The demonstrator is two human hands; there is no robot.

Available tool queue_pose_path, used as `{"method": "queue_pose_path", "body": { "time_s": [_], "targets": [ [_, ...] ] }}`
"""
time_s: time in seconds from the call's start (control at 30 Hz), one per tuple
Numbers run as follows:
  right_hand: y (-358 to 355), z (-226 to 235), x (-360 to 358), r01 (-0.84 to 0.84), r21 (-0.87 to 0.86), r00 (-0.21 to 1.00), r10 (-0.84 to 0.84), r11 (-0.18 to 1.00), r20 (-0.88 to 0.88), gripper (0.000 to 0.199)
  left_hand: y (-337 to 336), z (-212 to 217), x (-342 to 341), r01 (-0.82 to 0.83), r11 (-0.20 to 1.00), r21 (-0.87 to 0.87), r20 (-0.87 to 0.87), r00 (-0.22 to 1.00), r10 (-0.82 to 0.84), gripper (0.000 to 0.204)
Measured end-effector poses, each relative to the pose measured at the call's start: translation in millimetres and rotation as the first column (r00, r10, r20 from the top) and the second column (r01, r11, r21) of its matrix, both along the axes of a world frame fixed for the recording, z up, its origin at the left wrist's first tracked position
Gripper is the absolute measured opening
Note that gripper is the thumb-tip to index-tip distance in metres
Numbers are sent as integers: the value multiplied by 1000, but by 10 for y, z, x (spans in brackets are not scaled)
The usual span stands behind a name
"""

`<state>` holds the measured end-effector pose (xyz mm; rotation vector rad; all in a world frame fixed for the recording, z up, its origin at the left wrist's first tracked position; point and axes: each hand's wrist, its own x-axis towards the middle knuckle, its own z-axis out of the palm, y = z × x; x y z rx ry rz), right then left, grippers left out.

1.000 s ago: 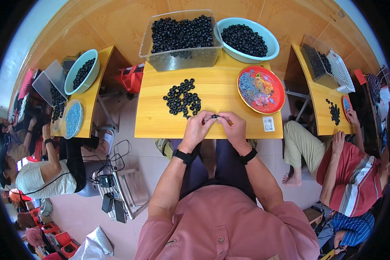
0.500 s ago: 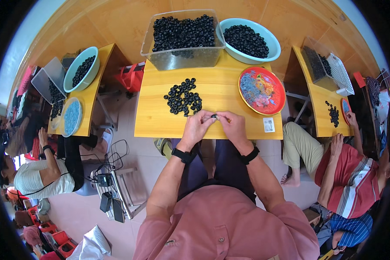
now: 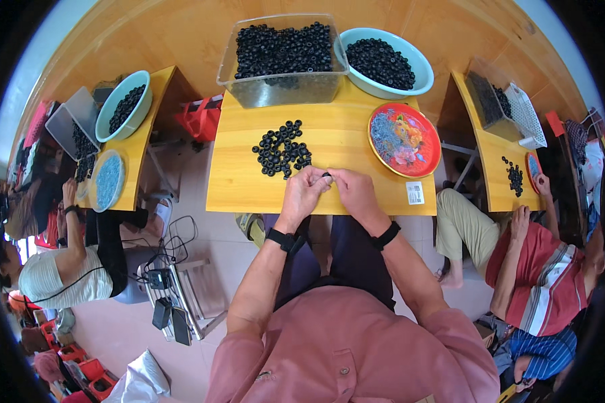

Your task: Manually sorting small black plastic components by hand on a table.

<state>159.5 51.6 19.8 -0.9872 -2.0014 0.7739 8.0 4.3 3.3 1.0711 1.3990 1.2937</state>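
Observation:
My left hand (image 3: 304,192) and my right hand (image 3: 353,191) meet fingertip to fingertip above the near part of the yellow table (image 3: 235,188). Between them they pinch one small black ring (image 3: 327,175). Both wrists wear dark bands. Just beyond the hands, a loose pile of black rings (image 3: 281,148) lies on the table. A red plate (image 3: 423,158) with small pale and coloured bits sits to the right of the hands.
A clear tub (image 3: 282,87) and a light blue bowl (image 3: 383,84), both full of black rings, stand at the table's far edge. A white label (image 3: 415,193) lies near the right corner. Other people sit at similar yellow tables on the left (image 3: 138,144) and right (image 3: 494,174).
Both hands stay joined on the small ring near the table's front edge. They have hardly moved.

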Motion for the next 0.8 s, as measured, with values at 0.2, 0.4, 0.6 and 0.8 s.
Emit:
{"method": "queue_pose_path", "body": {
  "time_s": [0.2,0.4,0.6,0.8],
  "targets": [
    [-4,-149,38,7,-12,998,-7,1000,-59,17,-73,-77,-18,-1,995,104,-95,995,11,20],
    [59,-72,42,-51,-347,978,-24,936,-208,14,-141,48,39,26,993,117,-365,931,18,27],
    [129,-226,97,-188,-483,904,-42,855,-426,7,-78,33,80,29,974,225,-414,908,69,31],
    [46,-294,122,-191,-468,894,-44,863,-446,4,-83,96,100,123,969,214,-649,760,47,28]
  ]
}}
